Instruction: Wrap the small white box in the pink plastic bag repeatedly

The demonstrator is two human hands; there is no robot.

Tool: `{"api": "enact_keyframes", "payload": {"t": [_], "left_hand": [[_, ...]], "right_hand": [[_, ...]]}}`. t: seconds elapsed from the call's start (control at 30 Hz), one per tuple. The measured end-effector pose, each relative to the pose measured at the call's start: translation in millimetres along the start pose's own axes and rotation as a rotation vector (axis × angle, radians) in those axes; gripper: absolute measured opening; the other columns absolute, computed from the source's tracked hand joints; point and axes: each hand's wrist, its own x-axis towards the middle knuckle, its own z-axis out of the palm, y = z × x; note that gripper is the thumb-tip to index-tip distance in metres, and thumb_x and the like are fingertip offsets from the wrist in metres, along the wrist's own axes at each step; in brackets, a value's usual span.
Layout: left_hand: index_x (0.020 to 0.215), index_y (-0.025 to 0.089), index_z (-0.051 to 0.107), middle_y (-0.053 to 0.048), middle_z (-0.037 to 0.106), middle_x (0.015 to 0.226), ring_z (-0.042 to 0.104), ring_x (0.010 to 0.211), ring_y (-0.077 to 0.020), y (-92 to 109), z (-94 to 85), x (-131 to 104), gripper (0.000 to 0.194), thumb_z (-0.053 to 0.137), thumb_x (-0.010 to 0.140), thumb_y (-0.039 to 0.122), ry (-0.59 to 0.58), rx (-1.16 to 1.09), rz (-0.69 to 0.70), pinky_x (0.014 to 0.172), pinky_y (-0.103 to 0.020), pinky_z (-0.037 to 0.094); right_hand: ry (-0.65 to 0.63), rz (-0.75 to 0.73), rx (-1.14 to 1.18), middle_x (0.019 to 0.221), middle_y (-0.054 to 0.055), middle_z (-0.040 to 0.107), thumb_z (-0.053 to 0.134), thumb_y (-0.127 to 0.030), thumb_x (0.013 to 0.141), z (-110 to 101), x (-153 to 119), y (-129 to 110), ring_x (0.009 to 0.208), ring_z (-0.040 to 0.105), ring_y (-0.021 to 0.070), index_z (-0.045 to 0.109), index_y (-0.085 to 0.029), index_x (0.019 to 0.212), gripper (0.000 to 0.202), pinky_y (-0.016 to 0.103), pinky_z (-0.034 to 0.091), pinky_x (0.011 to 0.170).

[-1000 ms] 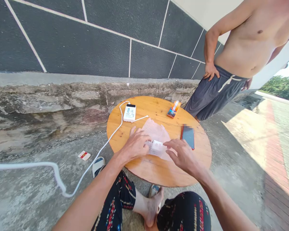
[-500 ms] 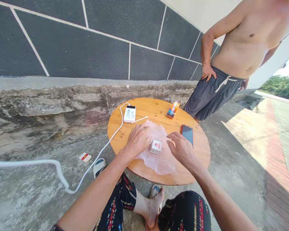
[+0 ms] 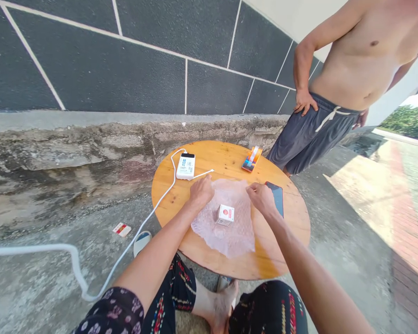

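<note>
A small white box with a red mark (image 3: 225, 215) rests on a sheet of pinkish bubble wrap (image 3: 230, 243) spread over the round wooden table (image 3: 170, 199). At the sheet's upper left corner, my left hand (image 3: 202, 190) is closed, its fingers pinching the wrap's edge. My right hand (image 3: 262, 196) is closed on the upper right corner of the same sheet. The box lies between and below both hands, touched by neither.
A white power strip (image 3: 186, 167) with a white cable lies at the table's back left. An orange tape dispenser (image 3: 251, 159) is at the back right, and a phone (image 3: 276, 197) beside my right hand. A person in grey shorts (image 3: 316, 125) stands behind the table's right side.
Both hands have gone from spread fingers to closed at the wrap's upper corners. The wrap now lies flatter and wider under the box.
</note>
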Motion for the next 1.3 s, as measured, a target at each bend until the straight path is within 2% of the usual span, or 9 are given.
{"api": "enact_keyframes", "payload": {"t": [0.23,0.37,0.47,0.63,0.73,0.83,0.97,1.13,1.3], "left_hand": [[0.120,0.018,0.054,-0.010,0.062,0.117,0.057,0.109,-0.0236,1.0,-9.0,3.6,0.035,0.044,0.086,0.023,0.037,0.012,0.050,0.089,-0.033,0.046],[0.114,0.018,0.058,-0.008,0.060,0.118,0.051,0.114,-0.0232,-3.5,-33.7,-36.7,0.036,0.054,0.082,0.034,0.010,-0.039,0.345,0.098,-0.034,0.041],[0.114,0.023,0.058,-0.005,0.062,0.113,0.052,0.108,-0.0233,-6.0,-43.7,-80.4,0.035,0.057,0.079,0.029,-0.067,-0.056,0.497,0.095,-0.037,0.041],[0.133,0.024,0.042,-0.007,0.058,0.119,0.048,0.114,-0.0243,-9.1,-26.6,-125.5,0.059,0.059,0.077,0.024,-0.085,-0.082,0.440,0.097,-0.037,0.037],[0.142,0.019,0.026,-0.010,0.054,0.124,0.047,0.115,-0.0253,-13.2,-13.8,-131.5,0.075,0.060,0.076,0.026,-0.058,-0.093,0.349,0.098,-0.038,0.036],[0.144,0.016,0.022,-0.011,0.054,0.124,0.046,0.116,-0.0251,-16.7,-9.2,-132.3,0.077,0.059,0.076,0.025,-0.048,-0.101,0.326,0.099,-0.037,0.035],[0.141,0.018,0.029,-0.010,0.053,0.126,0.045,0.118,-0.0251,-19.1,-9.8,-133.1,0.072,0.058,0.076,0.025,-0.063,-0.110,0.334,0.101,-0.037,0.033],[0.139,0.021,0.032,-0.009,0.053,0.126,0.045,0.119,-0.0246,-21.1,-9.6,-134.3,0.068,0.057,0.076,0.024,-0.067,-0.119,0.352,0.102,-0.037,0.032],[0.138,0.019,0.032,-0.010,0.053,0.127,0.044,0.120,-0.0247,-19.8,-7.5,-135.5,0.068,0.057,0.076,0.026,-0.043,-0.106,0.351,0.102,-0.037,0.033]], "right_hand": [[0.033,0.034,0.198,0.076,0.007,0.069,0.040,-0.037,0.086,7.3,9.4,26.8,0.068,0.062,0.0178,0.069,-0.014,0.087,0.037,0.025,0.043,0.061],[0.141,-0.031,0.291,0.096,0.010,0.068,0.043,-0.040,0.085,-6.6,-12.8,21.4,0.078,0.062,0.0188,0.063,-0.014,0.109,0.040,0.029,0.046,0.069],[0.161,-0.266,0.424,0.099,0.010,0.066,0.049,-0.039,0.083,-22.3,-42.0,9.4,0.082,0.061,0.0195,0.062,-0.016,0.106,0.035,0.031,0.048,0.069],[-0.068,-0.605,0.351,0.123,0.012,0.056,0.061,-0.030,0.078,-18.9,-72.3,-13.9,0.110,0.055,0.0238,0.051,-0.018,0.125,0.049,0.041,0.046,0.090],[-0.100,-0.610,0.250,0.131,0.015,0.050,0.063,-0.024,0.074,-0.2,-72.4,-20.0,0.122,0.047,0.0264,0.043,-0.016,0.133,0.063,0.046,0.037,0.102],[-0.135,-0.539,0.241,0.129,0.015,0.053,0.059,-0.017,0.073,11.8,-69.7,-18.5,0.118,0.051,0.0252,0.043,-0.014,0.133,0.062,0.044,0.039,0.101],[-0.060,-0.427,0.311,0.126,0.013,0.057,0.057,-0.022,0.077,2.8,-78.9,3.8,0.108,0.056,0.0239,0.047,-0.016,0.129,0.054,0.043,0.044,0.094],[0.016,-0.266,0.278,0.123,0.012,0.059,0.054,-0.029,0.079,-17.7,-104.5,67.6,0.097,0.061,0.0238,0.047,-0.019,0.128,0.051,0.043,0.049,0.086],[0.005,-0.284,0.136,0.128,0.012,0.055,0.051,-0.026,0.077,-22.6,-122.6,109.0,0.113,0.055,0.0269,0.048,-0.020,0.129,0.053,0.047,0.045,0.094]]}}
